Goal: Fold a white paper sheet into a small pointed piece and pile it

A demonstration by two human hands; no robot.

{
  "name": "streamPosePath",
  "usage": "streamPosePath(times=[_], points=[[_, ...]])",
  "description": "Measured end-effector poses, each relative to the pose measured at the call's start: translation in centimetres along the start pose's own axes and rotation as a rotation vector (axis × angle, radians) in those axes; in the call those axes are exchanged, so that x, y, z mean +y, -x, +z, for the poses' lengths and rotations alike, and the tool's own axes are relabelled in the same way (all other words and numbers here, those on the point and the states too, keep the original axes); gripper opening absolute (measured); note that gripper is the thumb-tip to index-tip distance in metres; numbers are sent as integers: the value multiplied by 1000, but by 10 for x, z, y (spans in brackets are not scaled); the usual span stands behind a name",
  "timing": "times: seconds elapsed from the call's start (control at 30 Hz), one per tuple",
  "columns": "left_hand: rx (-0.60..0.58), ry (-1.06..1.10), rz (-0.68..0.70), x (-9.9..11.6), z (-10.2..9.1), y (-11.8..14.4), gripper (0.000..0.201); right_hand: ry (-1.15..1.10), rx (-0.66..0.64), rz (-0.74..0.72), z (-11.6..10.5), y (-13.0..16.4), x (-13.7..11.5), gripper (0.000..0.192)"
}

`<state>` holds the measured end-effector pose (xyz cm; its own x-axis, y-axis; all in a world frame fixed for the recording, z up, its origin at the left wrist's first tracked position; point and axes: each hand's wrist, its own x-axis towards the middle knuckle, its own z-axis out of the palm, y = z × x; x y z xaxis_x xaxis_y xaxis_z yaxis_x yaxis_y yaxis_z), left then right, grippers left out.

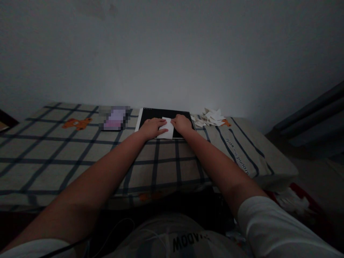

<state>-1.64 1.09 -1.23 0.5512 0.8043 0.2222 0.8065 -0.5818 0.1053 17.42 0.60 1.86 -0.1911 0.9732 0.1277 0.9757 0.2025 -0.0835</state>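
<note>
A small white sheet of paper [168,128] lies on a black board with a white rim [150,114], near the far edge of a checked bed cover. My left hand [152,127] rests flat on the paper's left side, fingers pressed down. My right hand [182,123] presses on the paper's upper right corner. Both arms reach straight forward from my body.
A pile of folded white paper pieces [211,117] sits just right of the board. A blurred pinkish object [115,118] lies to its left. The checked cover [80,154] has orange bear prints; a plain wall stands behind. Red and white items [292,200] lie on the floor at right.
</note>
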Motion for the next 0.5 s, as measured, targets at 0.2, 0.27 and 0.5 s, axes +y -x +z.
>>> streamPosePath(times=[0.2, 0.27, 0.5], points=[[5, 3, -1, 0, 1, 0, 52, 16, -19, 0, 4, 7, -8, 46], [9, 6, -10, 1, 0, 0, 53, 12, -23, 40, 3, 9, -4, 45], [6, 4, -8, 1, 0, 0, 51, 77, -56, -95, 0, 22, 13, 42]])
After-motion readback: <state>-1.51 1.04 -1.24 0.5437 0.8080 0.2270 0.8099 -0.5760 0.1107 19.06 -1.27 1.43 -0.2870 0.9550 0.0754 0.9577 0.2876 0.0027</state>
